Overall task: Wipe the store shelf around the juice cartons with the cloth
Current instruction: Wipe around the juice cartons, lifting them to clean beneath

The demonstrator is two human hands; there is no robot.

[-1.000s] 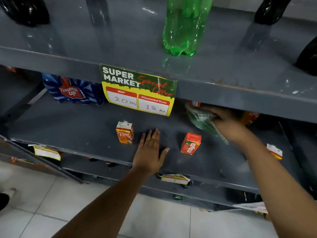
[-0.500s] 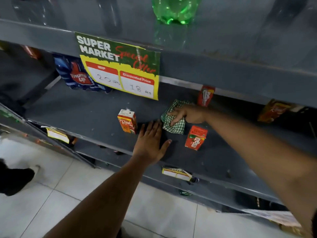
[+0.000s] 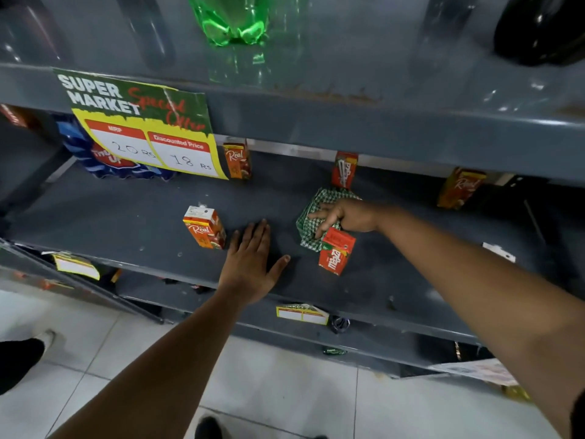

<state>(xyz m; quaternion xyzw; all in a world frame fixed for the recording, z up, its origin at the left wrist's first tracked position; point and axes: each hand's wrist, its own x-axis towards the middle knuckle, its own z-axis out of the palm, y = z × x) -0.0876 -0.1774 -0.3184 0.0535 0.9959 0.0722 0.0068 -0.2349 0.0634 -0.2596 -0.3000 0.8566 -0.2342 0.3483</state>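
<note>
The right hand (image 3: 343, 215) pressed a green checked cloth (image 3: 311, 217) flat on the grey metal shelf (image 3: 126, 217), touching the red Maaza carton (image 3: 336, 251); the left hand (image 3: 253, 263) lay open near the front edge.

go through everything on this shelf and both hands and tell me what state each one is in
cloth: crumpled, pressed flat on the shelf
right hand: fingers spread on the cloth
left hand: open, palm flat on the shelf
Maaza carton: upright, touching the cloth
front Real carton: upright, apart from the left hand
three back cartons: upright
price sign: hanging from the upper shelf edge

Right hand (image 3: 348, 215) presses cloth (image 3: 308, 223) on shelf (image 3: 126, 217); left hand (image 3: 253, 264) flat.
</note>
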